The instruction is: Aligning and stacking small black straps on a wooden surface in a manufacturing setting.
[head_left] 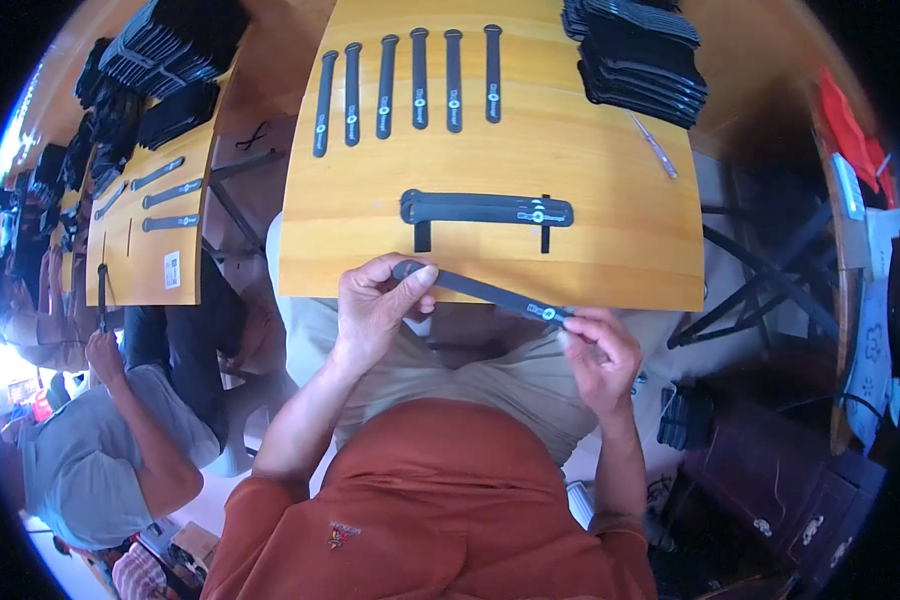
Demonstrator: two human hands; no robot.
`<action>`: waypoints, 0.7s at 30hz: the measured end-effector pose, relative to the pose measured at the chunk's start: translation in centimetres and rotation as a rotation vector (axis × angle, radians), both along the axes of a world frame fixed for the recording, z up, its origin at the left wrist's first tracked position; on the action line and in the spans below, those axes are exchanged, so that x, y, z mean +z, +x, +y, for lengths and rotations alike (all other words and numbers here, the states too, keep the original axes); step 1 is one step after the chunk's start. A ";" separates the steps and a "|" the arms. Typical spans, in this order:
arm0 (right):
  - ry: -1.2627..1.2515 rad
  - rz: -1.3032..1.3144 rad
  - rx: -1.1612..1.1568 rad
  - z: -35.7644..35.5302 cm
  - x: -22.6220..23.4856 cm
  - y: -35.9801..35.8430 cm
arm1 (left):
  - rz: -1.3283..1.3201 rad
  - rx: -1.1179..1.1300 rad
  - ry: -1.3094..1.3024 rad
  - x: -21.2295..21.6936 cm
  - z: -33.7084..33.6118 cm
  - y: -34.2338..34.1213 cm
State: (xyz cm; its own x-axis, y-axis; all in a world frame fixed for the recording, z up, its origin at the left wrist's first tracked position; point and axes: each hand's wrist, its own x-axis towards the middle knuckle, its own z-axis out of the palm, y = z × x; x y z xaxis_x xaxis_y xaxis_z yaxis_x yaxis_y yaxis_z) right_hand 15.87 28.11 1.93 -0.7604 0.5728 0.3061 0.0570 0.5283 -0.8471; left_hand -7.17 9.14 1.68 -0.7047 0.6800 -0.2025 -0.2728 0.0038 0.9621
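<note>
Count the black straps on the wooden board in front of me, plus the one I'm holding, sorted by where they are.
Row at the far edge: 6
Bundle lying mid-board: cannot tell, overlapping
Strap held in left hand and right hand: 1
Total countable: 7

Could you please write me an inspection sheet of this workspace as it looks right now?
Surface: yellow wooden table, bare near its front edge.
Job's things: black strap held level above the table's front edge, off the surface, one end in each hand.
Clutter: six straps in a row at the back; a small pile of straps mid-table; stack of black straps back right; a thin tool beside it.
Grippers: left hand pinches the strap's rounded end; right hand pinches the other end.
Cables: nothing seen.
Surroundings: co-worker in grey at a second table on the left; dark cabinet lower right.
</note>
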 end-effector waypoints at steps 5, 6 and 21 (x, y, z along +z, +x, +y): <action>-0.240 0.030 -0.072 1.3 -0.7 -2.4 | -0.039 0.052 -0.006 0.3 -0.3 -1.7; -0.216 0.034 -0.095 1.6 -0.9 -2.9 | -0.039 0.042 -0.037 0.4 -0.4 -2.0; -0.121 -0.009 -0.139 4.8 -1.6 -7.7 | 0.125 -0.069 -0.237 0.4 1.5 -5.8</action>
